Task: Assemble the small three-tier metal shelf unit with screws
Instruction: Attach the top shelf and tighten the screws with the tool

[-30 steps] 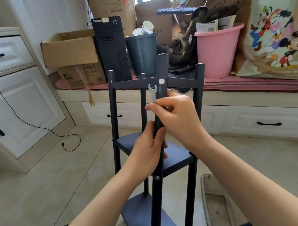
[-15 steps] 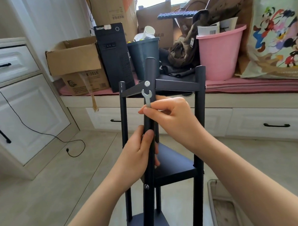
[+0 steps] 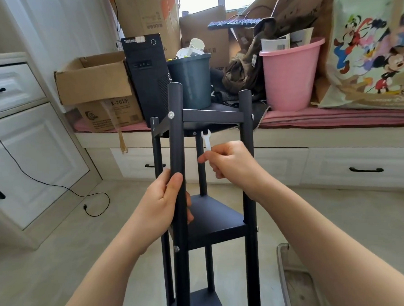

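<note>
A person stands over a black metal shelf unit (image 3: pixel 212 221), upright on the floor with all three tiers already mounted on four posts. The left hand (image 3: pixel 161 204) wraps its fingers and thumb around the nearest post (image 3: pixel 176 142), gripping it partway between the top and middle tiers. The right hand (image 3: pixel 229 165) pinches the lower end of a small white wrench (image 3: pixel 206 140) between thumb and fingertips, its other fingers curled; the open head of the wrench points up, just under the top tier (image 3: pixel 212 112) and above the fingertips.

The work appears to be at the tightening stage. A pale screw (image 3: pixel 171 114) sits on the near post well above the left thumb, another screw (image 3: pixel 176 248) below that hand. The next move likely calls for fitting the wrench head squarely onto a fastener under the top tier while the left hand steadies the frame.

Beyond the fingers, on a cushioned bench: a dark bin (image 3: pixel 190 82) holding paper cups, a pink bucket (image 3: pixel 290 76) holding papers, and an open cardboard box (image 3: pixel 93 78) whose contents are hidden.
</note>
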Available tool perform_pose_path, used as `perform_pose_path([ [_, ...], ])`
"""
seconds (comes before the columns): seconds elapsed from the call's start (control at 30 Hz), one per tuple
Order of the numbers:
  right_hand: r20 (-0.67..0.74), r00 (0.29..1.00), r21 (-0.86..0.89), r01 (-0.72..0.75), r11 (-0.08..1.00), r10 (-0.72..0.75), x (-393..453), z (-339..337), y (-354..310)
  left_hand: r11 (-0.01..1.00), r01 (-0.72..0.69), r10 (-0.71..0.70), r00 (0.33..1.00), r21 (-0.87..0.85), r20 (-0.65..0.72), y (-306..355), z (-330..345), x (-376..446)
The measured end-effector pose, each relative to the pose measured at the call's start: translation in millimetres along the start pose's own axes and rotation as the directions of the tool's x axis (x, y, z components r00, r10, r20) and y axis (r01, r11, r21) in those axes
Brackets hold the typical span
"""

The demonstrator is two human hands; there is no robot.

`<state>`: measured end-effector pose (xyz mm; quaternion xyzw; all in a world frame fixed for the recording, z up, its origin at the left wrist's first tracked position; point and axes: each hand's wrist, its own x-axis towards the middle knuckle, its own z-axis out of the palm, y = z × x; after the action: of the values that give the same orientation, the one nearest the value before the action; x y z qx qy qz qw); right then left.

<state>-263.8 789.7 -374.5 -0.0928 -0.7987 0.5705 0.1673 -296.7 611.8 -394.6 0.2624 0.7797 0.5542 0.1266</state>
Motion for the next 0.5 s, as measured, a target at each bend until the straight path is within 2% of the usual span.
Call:
perform_pose_path([
  [0.33, -0.039, 0.999, -0.001, 0.022, 1.000, -0.022, 15.9, 15.6, -14.9, 0.999, -0.008, 0.008, 1.000, 0.033, 0.011, 0.0, 0.3, -2.5],
  [0.5, -0.101, 0.984, -0.090, 0.135, 0.987, -0.143, 18.3, 13.0, -15.8, 0.999, -0.010, 0.011, 1.000, 0.044, -0.005, -1.0, -1.3, -2.0],
])
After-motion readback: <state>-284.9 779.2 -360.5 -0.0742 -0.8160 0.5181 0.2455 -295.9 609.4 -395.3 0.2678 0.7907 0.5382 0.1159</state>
